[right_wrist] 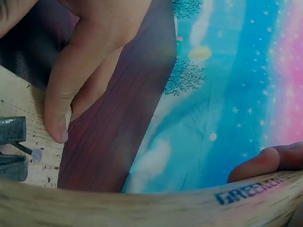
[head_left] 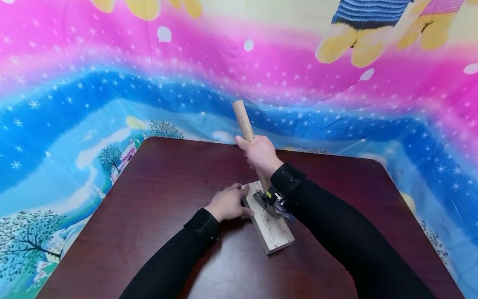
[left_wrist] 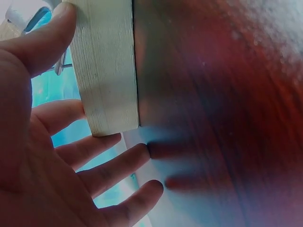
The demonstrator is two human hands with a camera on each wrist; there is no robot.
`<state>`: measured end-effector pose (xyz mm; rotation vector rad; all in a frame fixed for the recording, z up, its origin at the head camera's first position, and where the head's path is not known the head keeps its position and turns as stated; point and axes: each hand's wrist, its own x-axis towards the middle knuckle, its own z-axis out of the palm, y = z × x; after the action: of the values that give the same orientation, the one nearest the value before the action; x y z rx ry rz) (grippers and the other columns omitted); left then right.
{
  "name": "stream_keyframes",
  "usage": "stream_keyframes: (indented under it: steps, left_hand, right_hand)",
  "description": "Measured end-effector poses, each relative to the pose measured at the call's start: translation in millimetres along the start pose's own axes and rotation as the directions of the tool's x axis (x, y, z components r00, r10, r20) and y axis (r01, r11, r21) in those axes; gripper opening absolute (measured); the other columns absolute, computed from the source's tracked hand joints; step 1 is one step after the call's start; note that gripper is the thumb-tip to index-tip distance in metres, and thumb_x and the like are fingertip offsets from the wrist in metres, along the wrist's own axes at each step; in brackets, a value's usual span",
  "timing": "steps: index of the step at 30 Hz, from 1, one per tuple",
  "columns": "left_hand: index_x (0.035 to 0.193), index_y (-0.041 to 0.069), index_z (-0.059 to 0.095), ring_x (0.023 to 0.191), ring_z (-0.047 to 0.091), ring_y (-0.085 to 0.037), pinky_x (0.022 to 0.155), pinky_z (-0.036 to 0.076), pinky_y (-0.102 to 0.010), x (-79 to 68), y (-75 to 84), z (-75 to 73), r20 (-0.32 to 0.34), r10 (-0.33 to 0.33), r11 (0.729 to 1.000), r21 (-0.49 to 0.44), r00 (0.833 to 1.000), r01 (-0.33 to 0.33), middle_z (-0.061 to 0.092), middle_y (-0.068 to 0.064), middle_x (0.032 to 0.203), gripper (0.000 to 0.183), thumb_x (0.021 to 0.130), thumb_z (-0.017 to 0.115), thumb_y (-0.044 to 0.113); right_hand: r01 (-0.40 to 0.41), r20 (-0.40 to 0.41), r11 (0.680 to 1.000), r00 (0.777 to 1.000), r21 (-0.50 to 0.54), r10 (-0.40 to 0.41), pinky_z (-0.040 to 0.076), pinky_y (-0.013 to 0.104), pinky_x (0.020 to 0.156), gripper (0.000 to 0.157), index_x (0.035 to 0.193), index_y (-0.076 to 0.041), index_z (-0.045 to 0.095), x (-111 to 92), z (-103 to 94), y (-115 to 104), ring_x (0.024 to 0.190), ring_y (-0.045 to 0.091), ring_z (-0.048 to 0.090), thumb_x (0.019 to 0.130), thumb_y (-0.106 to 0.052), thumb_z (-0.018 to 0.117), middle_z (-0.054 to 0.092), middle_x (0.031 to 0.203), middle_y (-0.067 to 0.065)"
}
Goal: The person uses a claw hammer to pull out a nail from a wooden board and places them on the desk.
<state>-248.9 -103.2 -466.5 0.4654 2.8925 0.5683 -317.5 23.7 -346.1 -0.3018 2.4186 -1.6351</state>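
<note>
My right hand (head_left: 261,155) grips the wooden handle of a claw hammer (head_left: 243,120), which leans up and away with its metal head down on a pale wooden block (head_left: 276,234). Dark lettering marks the handle (right_wrist: 251,189) in the right wrist view. There, a nail (right_wrist: 36,155) shows its round head between the two claws (right_wrist: 13,168). My left hand (head_left: 228,203) holds the block's far left end, thumb and fingers against it; in the left wrist view its lower fingers (left_wrist: 118,165) spread past the block's end. My right wrist partly hides the hammer head.
The block lies on a dark reddish-brown table (head_left: 179,178) with rounded far corners. Small dark specks dot the block's top. A colourful printed cloth (head_left: 209,83) hangs behind and around the table.
</note>
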Motion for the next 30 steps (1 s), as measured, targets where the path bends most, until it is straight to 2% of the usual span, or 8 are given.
stream_keyframes:
  steps: [5, 10, 17, 21, 24, 26, 30]
  left_hand:
    - [0.154, 0.022, 0.039, 0.141, 0.037, -0.026, 0.105, 0.041, -0.050, -1.3, -0.4, -0.2, -0.003, -0.010, 1.000, -0.005, 1.000, 0.010, 0.038, -0.011, 0.155, 0.089, 0.080, 0.075, 0.059]
    - [0.154, 0.024, 0.038, 0.140, 0.037, -0.027, 0.105, 0.040, -0.052, -0.3, -0.1, 2.9, 0.009, -0.006, 1.000, -0.015, 1.000, 0.006, 0.036, -0.010, 0.156, 0.090, 0.081, 0.074, 0.061]
    - [0.154, 0.021, 0.037, 0.141, 0.036, -0.028, 0.105, 0.038, -0.056, 0.5, 2.9, 0.0, 0.009, -0.018, 0.999, -0.046, 1.000, 0.018, 0.034, -0.010, 0.157, 0.091, 0.080, 0.075, 0.059]
    - [0.153, 0.021, 0.039, 0.142, 0.035, -0.028, 0.105, 0.038, -0.054, 0.1, 3.6, -1.4, 0.019, -0.029, 0.998, -0.057, 0.999, 0.030, 0.034, -0.009, 0.158, 0.089, 0.081, 0.075, 0.058]
    - [0.153, 0.021, 0.040, 0.143, 0.033, -0.027, 0.107, 0.037, -0.054, 0.2, 3.3, -0.9, 0.025, -0.035, 0.997, -0.066, 0.999, 0.037, 0.033, -0.010, 0.158, 0.088, 0.081, 0.075, 0.057]
    - [0.153, 0.021, 0.040, 0.142, 0.034, -0.027, 0.107, 0.037, -0.053, 0.5, 3.2, -0.5, 0.029, -0.036, 0.997, -0.070, 0.999, 0.038, 0.033, -0.010, 0.158, 0.087, 0.081, 0.075, 0.056]
    - [0.153, 0.021, 0.041, 0.138, 0.040, -0.028, 0.105, 0.041, -0.048, -0.2, 2.7, -0.6, 0.027, -0.044, 0.995, -0.089, 0.999, 0.046, 0.035, -0.010, 0.156, 0.087, 0.081, 0.077, 0.054]
  right_hand:
    - [0.020, -0.004, 0.999, 1.000, 0.030, -0.020, 0.041, 0.030, 0.048, 0.051, 0.096, -0.006, 0.062, -1, 0.6, -1, 0.051, 0.018, 0.047, 0.091, -0.057, 0.064, 0.047, 0.063, 0.003]
    - [0.028, -0.077, 0.999, 0.997, 0.046, -0.024, 0.043, 0.031, 0.047, 0.050, 0.095, -0.009, 0.066, -3, -0.2, -1, 0.052, 0.020, 0.050, 0.089, -0.058, 0.065, 0.050, 0.063, 0.004]
    - [0.083, -0.126, 0.993, 0.989, 0.080, -0.073, 0.045, 0.031, 0.047, 0.054, 0.087, -0.008, 0.061, -7, -3.1, -2, 0.051, 0.017, 0.052, 0.087, -0.062, 0.066, 0.051, 0.061, 0.004]
    - [0.105, -0.134, 0.984, 0.987, 0.143, -0.086, 0.044, 0.031, 0.050, 0.054, 0.087, -0.007, 0.060, -16, -6.7, -1, 0.053, 0.017, 0.050, 0.087, -0.060, 0.067, 0.050, 0.062, 0.005]
    - [0.138, -0.180, 0.976, 0.978, 0.166, -0.108, 0.046, 0.032, 0.051, 0.054, 0.086, -0.005, 0.060, -25, -11.9, 1, 0.054, 0.018, 0.052, 0.088, -0.059, 0.067, 0.052, 0.062, 0.005]
    - [0.176, -0.234, 0.968, 0.963, 0.176, -0.132, 0.048, 0.033, 0.052, 0.052, 0.084, -0.005, 0.060, -32, -16.3, 4, 0.053, 0.019, 0.053, 0.089, -0.056, 0.067, 0.054, 0.062, 0.006]
    - [0.283, -0.288, 0.927, 0.935, 0.246, -0.209, 0.049, 0.034, 0.053, 0.045, 0.087, -0.004, 0.059, -46, -23.6, 14, 0.054, 0.020, 0.052, 0.093, -0.048, 0.066, 0.051, 0.061, 0.007]
